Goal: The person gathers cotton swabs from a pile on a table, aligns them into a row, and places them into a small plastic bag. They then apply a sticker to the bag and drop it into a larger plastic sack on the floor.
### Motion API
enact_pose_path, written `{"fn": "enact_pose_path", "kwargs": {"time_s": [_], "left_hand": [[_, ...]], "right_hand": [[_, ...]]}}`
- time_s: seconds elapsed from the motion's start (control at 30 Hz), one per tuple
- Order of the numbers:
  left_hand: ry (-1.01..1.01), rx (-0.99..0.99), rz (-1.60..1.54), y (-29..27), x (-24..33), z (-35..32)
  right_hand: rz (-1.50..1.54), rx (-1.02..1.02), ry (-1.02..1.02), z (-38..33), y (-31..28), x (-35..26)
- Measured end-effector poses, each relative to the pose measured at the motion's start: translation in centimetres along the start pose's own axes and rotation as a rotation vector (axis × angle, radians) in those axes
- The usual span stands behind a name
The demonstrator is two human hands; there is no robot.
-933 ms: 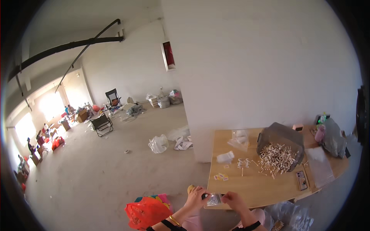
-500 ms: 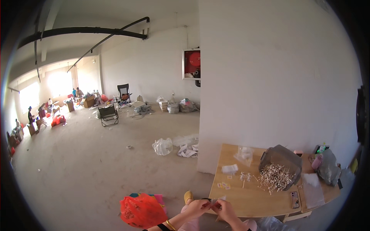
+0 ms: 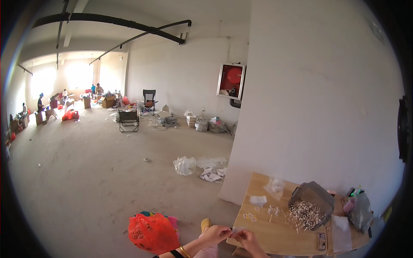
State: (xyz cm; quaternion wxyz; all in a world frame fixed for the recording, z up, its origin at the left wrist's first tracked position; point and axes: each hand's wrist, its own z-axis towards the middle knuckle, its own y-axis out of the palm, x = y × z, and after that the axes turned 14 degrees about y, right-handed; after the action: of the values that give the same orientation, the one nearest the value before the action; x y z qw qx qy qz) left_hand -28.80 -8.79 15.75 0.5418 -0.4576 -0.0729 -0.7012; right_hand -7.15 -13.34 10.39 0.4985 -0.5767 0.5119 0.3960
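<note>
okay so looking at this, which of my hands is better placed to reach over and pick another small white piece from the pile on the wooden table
Probably the right hand. It already sits over the near edge of the wooden table, on the same side as the pile of small white pieces. The left hand is off the table's edge, farther away, and both pinch a small clear item.

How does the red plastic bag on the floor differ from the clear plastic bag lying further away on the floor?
The red plastic bag is opaque, bright and full, near the person's hands. The clear plastic bag is see-through, pale and looks smaller, lying farther out by scattered papers. Both sit crumpled on the concrete floor.

bare workshop hall, concrete floor (image 3: 86,172), worktable (image 3: 275,232)
</note>
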Motion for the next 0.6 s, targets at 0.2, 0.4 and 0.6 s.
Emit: {"fn": "enact_pose_path", "kwargs": {"time_s": [0.2,0.4,0.6], "left_hand": [[-0.049,-0.008,0.3,-0.9,0.9,-0.3],[0.373,0.136,0.512,-1.0,3.5,1.2],[0.387,-0.148,0.448,-1.4,3.3,1.2]], "right_hand": [[0.012,0.164,-0.039,-1.8,0.9,-3.4],[-0.062,0.021,-0.147,0.2,0.4,-0.5],[0.511,-0.181,0.078,0.1,1.4,-1.1]]}}
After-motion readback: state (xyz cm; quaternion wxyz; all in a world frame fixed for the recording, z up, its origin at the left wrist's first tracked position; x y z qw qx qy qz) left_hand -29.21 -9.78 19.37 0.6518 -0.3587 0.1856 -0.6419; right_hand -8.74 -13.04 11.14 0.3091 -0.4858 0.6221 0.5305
